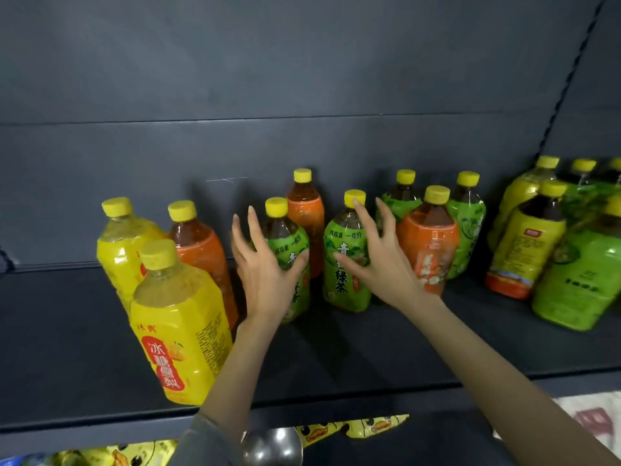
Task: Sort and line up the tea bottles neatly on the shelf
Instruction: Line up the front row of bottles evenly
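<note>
Left hand (265, 274) and right hand (383, 264) touch two green bottles (342, 287)

Left hand (268, 274) at centre frame, back to camera, fingers straight and splayed upward, thumb out to the right. Right hand (381, 264) just right of it, fingers spread, thumb pointing left. Left forearm (228, 361) rises from bottom centre, grey sleeve (201, 442) at its base. Right forearm (487, 364), bare, rises from the lower right corner.

The dark shelf (369, 348) bore standing, yellow-capped tea bottles: at the left two yellow bottles (181, 331) and an orange bottle (201, 253), and in the middle two green bottles (346, 264) with a second orange bottle (305, 210) behind them. Next came a third orange bottle (430, 237) before a green pair (467, 223). Farther right stood a close yellow-and-green cluster (524, 250).
</note>
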Available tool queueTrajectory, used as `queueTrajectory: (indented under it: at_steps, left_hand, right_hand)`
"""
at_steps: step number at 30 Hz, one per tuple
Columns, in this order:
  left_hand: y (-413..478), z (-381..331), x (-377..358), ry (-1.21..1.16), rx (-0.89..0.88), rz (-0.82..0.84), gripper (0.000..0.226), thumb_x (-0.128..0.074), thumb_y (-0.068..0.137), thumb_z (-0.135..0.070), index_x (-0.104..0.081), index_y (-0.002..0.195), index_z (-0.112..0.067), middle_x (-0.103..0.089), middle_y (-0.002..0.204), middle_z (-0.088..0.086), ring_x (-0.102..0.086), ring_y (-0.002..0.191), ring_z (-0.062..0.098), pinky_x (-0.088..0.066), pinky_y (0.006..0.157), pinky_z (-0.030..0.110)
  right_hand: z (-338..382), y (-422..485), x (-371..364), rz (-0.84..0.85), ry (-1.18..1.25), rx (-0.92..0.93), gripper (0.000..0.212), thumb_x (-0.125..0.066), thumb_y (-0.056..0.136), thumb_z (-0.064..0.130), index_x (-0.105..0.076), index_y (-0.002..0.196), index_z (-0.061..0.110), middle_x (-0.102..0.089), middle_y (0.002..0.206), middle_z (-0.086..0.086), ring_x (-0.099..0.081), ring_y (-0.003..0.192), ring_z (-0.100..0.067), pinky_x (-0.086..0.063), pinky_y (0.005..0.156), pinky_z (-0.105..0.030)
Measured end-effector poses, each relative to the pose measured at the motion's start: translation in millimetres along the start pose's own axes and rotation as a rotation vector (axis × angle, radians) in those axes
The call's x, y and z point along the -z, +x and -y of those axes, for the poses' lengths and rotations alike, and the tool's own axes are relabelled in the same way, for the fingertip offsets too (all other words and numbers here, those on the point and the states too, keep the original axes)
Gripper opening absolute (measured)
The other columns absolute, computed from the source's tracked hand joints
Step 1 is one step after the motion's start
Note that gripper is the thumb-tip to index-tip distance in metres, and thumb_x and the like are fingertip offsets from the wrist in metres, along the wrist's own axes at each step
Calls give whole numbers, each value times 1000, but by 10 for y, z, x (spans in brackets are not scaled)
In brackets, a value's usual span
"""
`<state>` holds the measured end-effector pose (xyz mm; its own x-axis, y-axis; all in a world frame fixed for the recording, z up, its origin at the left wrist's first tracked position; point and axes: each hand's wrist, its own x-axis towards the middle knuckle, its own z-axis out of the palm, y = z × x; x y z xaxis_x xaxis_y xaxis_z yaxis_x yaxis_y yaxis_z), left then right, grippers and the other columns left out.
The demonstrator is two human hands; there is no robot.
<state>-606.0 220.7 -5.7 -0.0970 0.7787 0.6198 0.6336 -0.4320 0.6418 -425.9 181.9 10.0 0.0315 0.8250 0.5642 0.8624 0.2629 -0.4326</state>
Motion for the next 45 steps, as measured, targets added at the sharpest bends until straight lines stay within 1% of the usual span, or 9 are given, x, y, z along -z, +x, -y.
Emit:
queueTrajectory:
  at_steps: [3, 7, 15, 21, 31, 34, 37, 40, 45]
  left_hand:
    - [-54, 45, -60, -168, 32, 33, 105, -74, 78, -36, 1, 150, -21, -12, 154, 16, -18, 141, 32, -27, 111, 46]
    - [-118, 81, -48, -76, -3, 56, 97, -69, 80, -44, -8, 150, -18, -24, 146, 17, -32, 132, 33, -36, 102, 42]
    - [-253, 124, 11, -19, 87, 81, 106, -78, 70, -41, -10, 149, -18, -24, 142, 16, -27, 130, 31, -35, 103, 44]
    - [-393, 198, -123, -228, 240, 107, 112, -83, 65, -35, -8, 147, -19, -32, 143, 9, -37, 131, 25, -37, 92, 31]
    - [-532, 222, -12, -290, 323, 104, 103, -83, 64, -42, -17, 142, -29, -44, 137, 3, -45, 124, 22, -44, 94, 40]
    - [-661, 200, 98, -369, 331, 144, 101, -85, 61, -41, -20, 138, -32, -47, 133, 0, -48, 119, 19, -44, 95, 37]
    - [-763, 213, 183, -409, 329, 185, 101, -85, 60, -40, -23, 138, -27, -48, 132, 2, -48, 117, 17, -40, 95, 31]
    - [-798, 232, 254, -451, 306, 230, 99, -85, 61, -39, -28, 140, -25, -50, 130, 2, -49, 117, 18, -43, 100, 37]
    - [-847, 204, 398, -590, 296, 246, 91, -83, 56, -38, -41, 134, -20, -57, 118, -4, -56, 110, 17, -48, 95, 42]
  right_hand:
    - [-53, 73, -93, 20, 98, -18, 89, -63, 85, 45, 3, 144, 51, 2, 156, -6, -44, 128, -36, -45, 101, -45]
    - [-115, 88, -187, 3, 36, -17, 94, -62, 86, 46, 14, 139, 58, -11, 151, -6, -61, 102, -30, -51, 91, -46]
    - [-84, -34, -192, -127, -16, -44, 105, -65, 81, 53, 21, 141, 49, -28, 143, -15, -33, 129, -29, -39, 101, -44]
    - [-114, -197, -393, -137, 406, -230, 102, -76, 76, 38, -1, 145, 42, -29, 147, 1, -38, 132, -14, -39, 107, -44]
    - [-31, -467, -373, -171, 544, -276, 99, -78, 72, 43, -9, 144, 47, -35, 145, 7, -41, 131, -9, -42, 106, -41]
    - [53, -630, -294, -162, 617, -325, 97, -79, 63, 48, -20, 141, 40, -45, 134, 14, -49, 122, 0, -46, 101, -30]
    - [123, -816, -190, -141, 680, -394, 91, -82, 59, 42, -35, 135, 26, -58, 121, 13, -58, 109, 1, -51, 90, -24]
    - [219, -984, -43, -144, 693, -427, 83, -85, 62, 29, -41, 132, 24, -63, 115, 11, -62, 102, 2, -51, 79, -14]
    - [372, -1256, 157, -213, 687, -475, 75, -84, 59, 30, -46, 124, 27, -66, 110, 8, -64, 99, 0, -53, 77, -18]
